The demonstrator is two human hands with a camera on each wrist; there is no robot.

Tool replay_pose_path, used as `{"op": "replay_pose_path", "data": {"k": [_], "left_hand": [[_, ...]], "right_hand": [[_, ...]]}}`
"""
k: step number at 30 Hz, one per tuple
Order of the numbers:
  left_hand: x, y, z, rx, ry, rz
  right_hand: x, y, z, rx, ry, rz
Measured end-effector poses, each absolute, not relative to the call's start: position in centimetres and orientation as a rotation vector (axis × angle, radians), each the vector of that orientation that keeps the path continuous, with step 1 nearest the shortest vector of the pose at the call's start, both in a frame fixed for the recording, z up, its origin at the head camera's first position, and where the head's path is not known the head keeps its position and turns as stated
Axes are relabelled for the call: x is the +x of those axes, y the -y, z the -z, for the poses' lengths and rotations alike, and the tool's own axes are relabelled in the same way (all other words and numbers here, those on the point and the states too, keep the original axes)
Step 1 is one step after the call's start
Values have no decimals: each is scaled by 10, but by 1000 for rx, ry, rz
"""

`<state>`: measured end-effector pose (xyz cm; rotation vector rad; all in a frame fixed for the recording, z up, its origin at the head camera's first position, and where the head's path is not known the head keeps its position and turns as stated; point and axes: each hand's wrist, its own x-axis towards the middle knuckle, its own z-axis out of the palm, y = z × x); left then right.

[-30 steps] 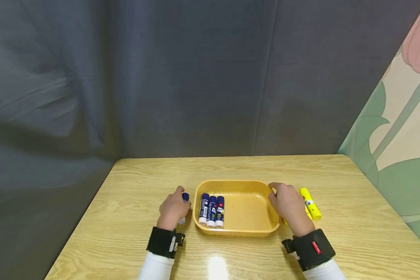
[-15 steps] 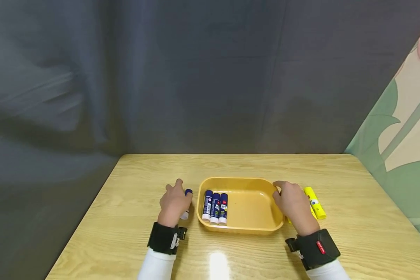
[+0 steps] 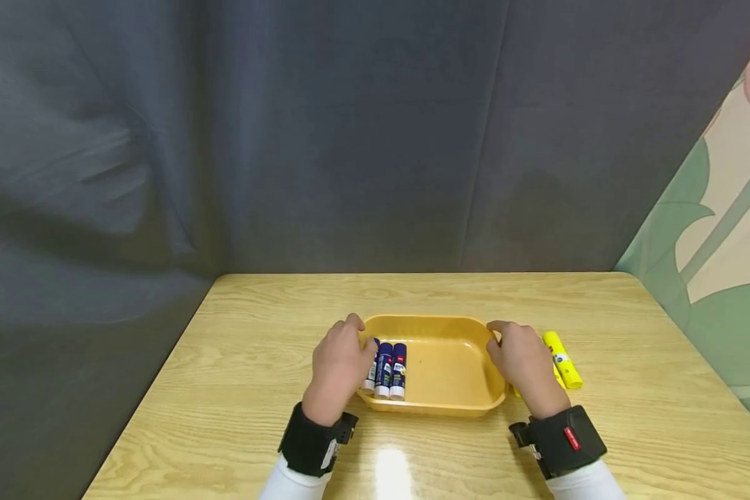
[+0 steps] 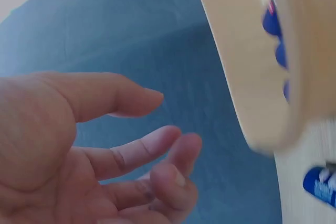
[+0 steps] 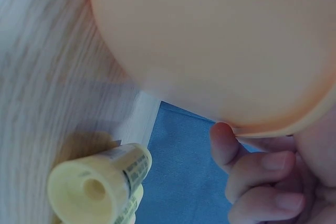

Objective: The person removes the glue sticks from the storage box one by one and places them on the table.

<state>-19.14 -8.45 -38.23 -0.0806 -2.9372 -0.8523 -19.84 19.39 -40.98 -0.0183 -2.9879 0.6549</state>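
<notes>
A yellow-orange plastic tray [image 3: 450,410] stands on the table with three dark-blue glue sticks [image 3: 384,371] lying side by side at its left end. Over its left rim is my left hand [image 3: 339,361]; in the left wrist view the fingers are loosely bent, hold nothing, and sit apart from the tray. Another blue glue stick [image 4: 320,184] shows on the table there, hidden in the head view. My right hand [image 3: 523,361] pinches the tray's right rim between thumb and fingers. Beside it lie yellow glue sticks [image 3: 562,360], partly covered by that hand in the head view.
The wooden table [image 3: 269,312] extends around the tray on all sides. A dark curtain [image 3: 350,139] hangs behind its far edge and along the left. A wall with a flower pattern [image 3: 725,278] stands at the right.
My left hand has moved right, from the loose blue glue stick left of the tray to the tray's left rim. The right hand stays on the right rim. The view has shifted slightly.
</notes>
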Motion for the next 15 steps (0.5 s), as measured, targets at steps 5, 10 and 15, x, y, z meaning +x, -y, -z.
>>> {"op": "replay_pose_path", "data": {"k": [5,10,15], "left_hand": [[-189,63,385,-242,2954,865],[-196,44,392,-346,3029,774],[-198,27,405,-380,3106,628]], "right_hand": [[-197,-195,408,-15,2978,-661],[-197,-196,408,-16,2970,-657],[-195,-195,409,-29,2981,-659]]}}
